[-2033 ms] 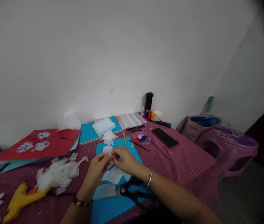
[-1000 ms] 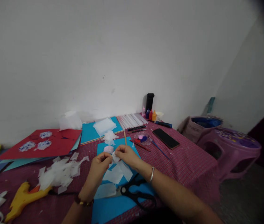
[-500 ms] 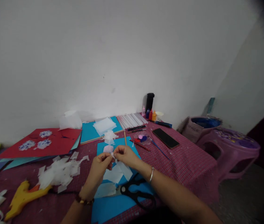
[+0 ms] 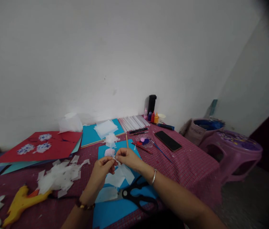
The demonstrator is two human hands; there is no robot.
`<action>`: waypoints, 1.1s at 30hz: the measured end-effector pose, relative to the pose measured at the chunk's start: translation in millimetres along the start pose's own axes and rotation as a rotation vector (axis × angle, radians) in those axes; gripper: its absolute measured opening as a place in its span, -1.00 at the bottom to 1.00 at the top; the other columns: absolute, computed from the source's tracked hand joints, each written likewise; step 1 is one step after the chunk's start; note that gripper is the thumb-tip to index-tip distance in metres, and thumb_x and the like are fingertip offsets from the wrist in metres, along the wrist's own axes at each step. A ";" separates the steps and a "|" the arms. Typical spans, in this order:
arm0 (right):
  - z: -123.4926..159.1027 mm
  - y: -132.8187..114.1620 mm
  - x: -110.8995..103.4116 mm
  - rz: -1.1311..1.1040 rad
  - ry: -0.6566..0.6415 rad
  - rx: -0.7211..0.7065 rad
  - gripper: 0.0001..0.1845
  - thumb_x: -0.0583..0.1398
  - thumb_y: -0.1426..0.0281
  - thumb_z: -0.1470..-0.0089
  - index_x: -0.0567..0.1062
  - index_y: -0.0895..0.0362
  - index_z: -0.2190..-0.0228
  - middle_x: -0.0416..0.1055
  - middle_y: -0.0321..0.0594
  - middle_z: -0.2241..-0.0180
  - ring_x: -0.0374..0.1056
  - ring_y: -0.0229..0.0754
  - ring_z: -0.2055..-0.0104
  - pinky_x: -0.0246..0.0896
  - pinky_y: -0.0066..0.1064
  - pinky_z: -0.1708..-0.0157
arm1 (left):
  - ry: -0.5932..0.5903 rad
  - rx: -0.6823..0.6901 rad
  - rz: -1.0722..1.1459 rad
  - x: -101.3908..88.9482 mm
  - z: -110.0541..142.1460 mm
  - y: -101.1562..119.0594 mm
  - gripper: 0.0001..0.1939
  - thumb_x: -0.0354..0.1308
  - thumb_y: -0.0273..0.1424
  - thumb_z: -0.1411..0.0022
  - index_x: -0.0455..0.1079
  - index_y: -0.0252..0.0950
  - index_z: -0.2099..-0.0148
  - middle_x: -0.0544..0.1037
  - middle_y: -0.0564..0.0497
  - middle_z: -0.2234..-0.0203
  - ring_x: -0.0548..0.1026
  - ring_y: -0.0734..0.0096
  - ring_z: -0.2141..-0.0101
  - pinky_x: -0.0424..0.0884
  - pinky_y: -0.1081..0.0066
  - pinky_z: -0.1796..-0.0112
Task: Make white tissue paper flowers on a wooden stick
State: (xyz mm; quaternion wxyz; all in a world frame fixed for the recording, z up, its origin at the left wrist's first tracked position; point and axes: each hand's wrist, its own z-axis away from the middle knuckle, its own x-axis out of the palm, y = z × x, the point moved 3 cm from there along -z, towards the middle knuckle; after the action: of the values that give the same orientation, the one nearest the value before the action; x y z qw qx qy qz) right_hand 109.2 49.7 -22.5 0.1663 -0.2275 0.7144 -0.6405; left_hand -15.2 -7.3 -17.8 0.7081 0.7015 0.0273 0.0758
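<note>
Over a blue sheet of paper (image 4: pixel 110 211), my left hand (image 4: pixel 104 165) and my right hand (image 4: pixel 127 157) meet, fingertips pinched on a small piece of white tissue paper (image 4: pixel 116 160). Much of that piece is hidden by my fingers. Just beyond them lies a pale pink tissue puff (image 4: pixel 110 152), and behind it a small stack of white paper pieces (image 4: pixel 111 139). Below my hands, flat white tissue squares (image 4: pixel 117 177) rest on the blue sheet. Black-handled scissors (image 4: pixel 134 192) lie nearer to me, their blades partly covered by white paper.
At left are a heap of paper scraps (image 4: pixel 59 176), a yellow glue gun (image 4: pixel 21 203) and a red sheet (image 4: pixel 60 143) with white-and-blue flowers. At right lie a phone (image 4: pixel 167 140), a paint palette (image 4: pixel 145 142) and brushes. Paint bottles (image 4: pixel 152 117) stand behind; a pink stool (image 4: pixel 234 156) is beside the table.
Both hands stay pinched on the tissue paper, with only slight finger movement. The whole view has shifted a little.
</note>
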 end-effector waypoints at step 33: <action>3.3 -3.5 -2.1 0.018 -0.094 0.013 -0.83 0.25 0.38 0.12 0.35 0.19 0.55 0.30 -0.38 0.60 0.18 -0.40 0.57 0.02 -0.55 0.56 | -0.051 0.005 0.022 2.4 1.7 3.3 -0.92 0.13 -0.46 0.15 0.41 -0.35 0.60 0.41 0.07 0.72 0.29 0.54 0.68 0.20 0.51 0.63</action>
State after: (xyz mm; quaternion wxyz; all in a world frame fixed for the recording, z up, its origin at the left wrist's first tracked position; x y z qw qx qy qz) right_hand 113.1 47.8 -19.5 0.2070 -0.2501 0.7034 -0.6323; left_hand -12.8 -8.6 -14.3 0.7061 0.7050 0.0016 0.0656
